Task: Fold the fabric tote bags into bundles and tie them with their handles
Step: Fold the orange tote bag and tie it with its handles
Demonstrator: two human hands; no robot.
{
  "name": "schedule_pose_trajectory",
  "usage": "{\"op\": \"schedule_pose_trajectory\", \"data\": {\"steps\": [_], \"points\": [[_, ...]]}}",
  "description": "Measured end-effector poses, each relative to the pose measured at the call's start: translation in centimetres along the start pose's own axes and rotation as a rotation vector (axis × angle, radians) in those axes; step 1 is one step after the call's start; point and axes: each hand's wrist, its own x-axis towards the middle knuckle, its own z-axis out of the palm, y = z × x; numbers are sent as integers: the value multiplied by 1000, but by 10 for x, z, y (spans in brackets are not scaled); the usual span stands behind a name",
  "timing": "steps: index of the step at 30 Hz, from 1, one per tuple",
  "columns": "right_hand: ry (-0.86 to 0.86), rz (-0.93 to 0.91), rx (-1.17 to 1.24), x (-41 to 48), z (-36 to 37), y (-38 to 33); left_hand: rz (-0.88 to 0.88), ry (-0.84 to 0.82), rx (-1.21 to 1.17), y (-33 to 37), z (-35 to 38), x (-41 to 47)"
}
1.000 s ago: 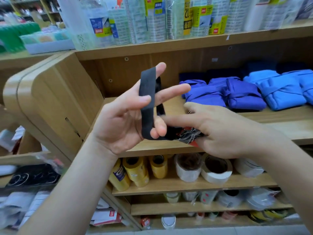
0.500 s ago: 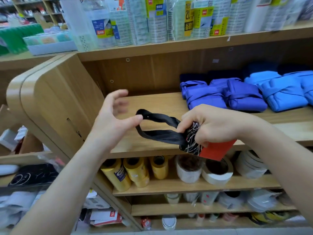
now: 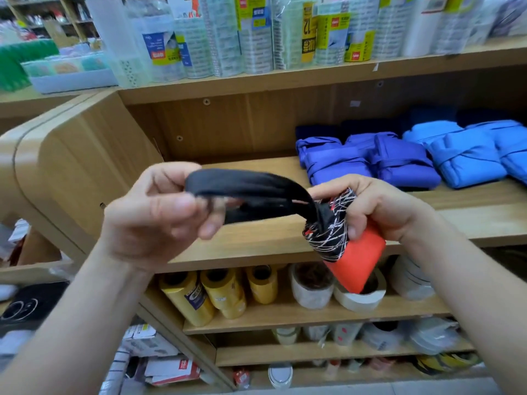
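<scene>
A rolled tote bag bundle (image 3: 350,255), red with a black band of white scribbled lines, sits in my right hand (image 3: 379,209), whose fingers curl round its top. Its black handles (image 3: 251,189) stretch leftward from the bundle as a flat loop. My left hand (image 3: 154,215) grips the far end of that loop, thumb on top and fingers curled underneath. Both hands hover in front of the wooden shelf (image 3: 256,246). The bundle's upper end is hidden under my right fingers.
Several tied blue and purple tote bundles (image 3: 405,161) lie on the shelf's right half. Below stand yellow rolls (image 3: 222,292) and white tape rolls (image 3: 359,295). Wrapped packs (image 3: 256,35) line the shelf above. A rounded wooden side panel (image 3: 71,166) stands at left.
My left hand went from open with the strap draped over its fingers to closed on the handle loop and pulled it out leftward. My right hand has taken the bundle into its grip.
</scene>
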Motion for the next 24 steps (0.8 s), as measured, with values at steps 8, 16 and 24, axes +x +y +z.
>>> {"op": "schedule_pose_trajectory", "data": {"steps": [8,16,24], "points": [[121,-176,56,-5,9,10,-91,-45,-382,-2,4,28],[497,-212,-1405,-15,53,-14,-271,132,3,5,11,49],[526,-298,-1452,5,44,-6,-119,306,-323,-8,41,55]]}}
